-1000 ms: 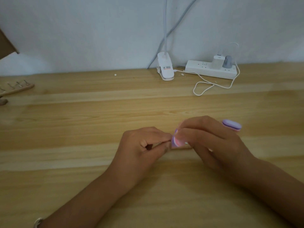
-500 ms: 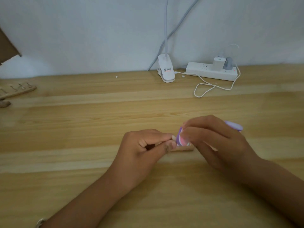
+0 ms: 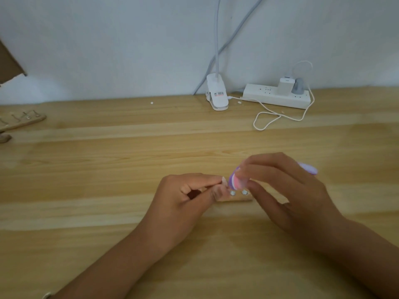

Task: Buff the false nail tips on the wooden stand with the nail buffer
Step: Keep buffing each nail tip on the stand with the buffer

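Observation:
A small wooden stand [image 3: 237,198] lies on the table between my hands, with two pale round dots showing on its top. My left hand [image 3: 187,199] pinches a false nail tip [image 3: 224,181] at the stand's left end between thumb and forefinger. My right hand [image 3: 285,190] grips the purple and pink nail buffer [image 3: 236,182], whose near end sits right beside that tip. The buffer's far purple end [image 3: 308,168] sticks out behind my fingers. Most of the stand is hidden by my hands.
A white clip lamp [image 3: 217,96] and a white power strip [image 3: 277,96] with plugs and a looping cable [image 3: 267,121] stand by the wall. Another wooden stand with clips [image 3: 21,120] lies at the far left edge.
The buffer's near end has lifted slightly and shifted right, uncovering two dots on the stand. My left hand keeps its pinch in the same place.

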`<state>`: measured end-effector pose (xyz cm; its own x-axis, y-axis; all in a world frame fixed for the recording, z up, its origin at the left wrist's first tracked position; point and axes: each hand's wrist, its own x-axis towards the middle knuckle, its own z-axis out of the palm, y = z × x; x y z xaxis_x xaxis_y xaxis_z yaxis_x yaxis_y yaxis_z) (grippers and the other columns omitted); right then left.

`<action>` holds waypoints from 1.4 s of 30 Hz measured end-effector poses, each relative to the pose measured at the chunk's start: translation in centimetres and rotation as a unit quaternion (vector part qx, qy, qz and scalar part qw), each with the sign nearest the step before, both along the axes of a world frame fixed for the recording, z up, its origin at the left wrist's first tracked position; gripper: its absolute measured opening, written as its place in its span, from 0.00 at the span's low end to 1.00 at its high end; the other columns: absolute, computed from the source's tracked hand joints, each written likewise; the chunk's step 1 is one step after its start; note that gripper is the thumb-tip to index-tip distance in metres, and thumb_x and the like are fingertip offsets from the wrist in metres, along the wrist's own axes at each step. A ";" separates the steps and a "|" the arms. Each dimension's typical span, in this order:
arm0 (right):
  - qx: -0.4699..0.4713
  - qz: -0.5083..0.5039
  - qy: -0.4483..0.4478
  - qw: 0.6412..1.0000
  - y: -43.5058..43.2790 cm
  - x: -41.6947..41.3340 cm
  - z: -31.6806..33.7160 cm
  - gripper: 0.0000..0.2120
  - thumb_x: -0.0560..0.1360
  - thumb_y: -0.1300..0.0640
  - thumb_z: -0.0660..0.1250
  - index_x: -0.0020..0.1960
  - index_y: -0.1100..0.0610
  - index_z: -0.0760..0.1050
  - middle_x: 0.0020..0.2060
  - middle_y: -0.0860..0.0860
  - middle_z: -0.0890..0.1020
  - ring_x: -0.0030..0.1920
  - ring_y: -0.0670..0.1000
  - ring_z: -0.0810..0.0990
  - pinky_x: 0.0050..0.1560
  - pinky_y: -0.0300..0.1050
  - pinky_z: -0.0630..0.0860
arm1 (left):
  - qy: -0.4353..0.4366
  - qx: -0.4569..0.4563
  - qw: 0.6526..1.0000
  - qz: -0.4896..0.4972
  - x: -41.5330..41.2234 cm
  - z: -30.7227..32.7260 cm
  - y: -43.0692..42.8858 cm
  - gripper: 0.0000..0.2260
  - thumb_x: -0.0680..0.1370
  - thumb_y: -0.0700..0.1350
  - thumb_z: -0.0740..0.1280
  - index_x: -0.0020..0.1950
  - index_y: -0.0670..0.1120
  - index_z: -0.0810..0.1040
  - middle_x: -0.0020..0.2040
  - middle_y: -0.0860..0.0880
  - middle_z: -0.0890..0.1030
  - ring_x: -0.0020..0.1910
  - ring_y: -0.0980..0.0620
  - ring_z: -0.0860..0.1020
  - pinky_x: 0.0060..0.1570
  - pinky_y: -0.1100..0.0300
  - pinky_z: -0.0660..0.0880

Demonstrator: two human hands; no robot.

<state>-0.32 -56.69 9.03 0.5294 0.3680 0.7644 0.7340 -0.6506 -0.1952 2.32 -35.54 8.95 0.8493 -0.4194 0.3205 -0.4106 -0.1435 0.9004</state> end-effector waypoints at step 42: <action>-0.028 0.007 -0.021 0.999 1.0 -0.2 -0.3 0.12 0.76 0.70 0.68 0.57 0.60 0.82 0.51 0.55 0.81 0.52 0.53 0.81 0.53 0.45 0.76 | -0.016 0.025 0.999 -0.015 -0.3 0.4 0.2 0.09 0.78 0.52 0.67 0.44 0.51 0.84 0.36 0.45 0.83 0.31 0.38 0.77 0.32 0.45 0.73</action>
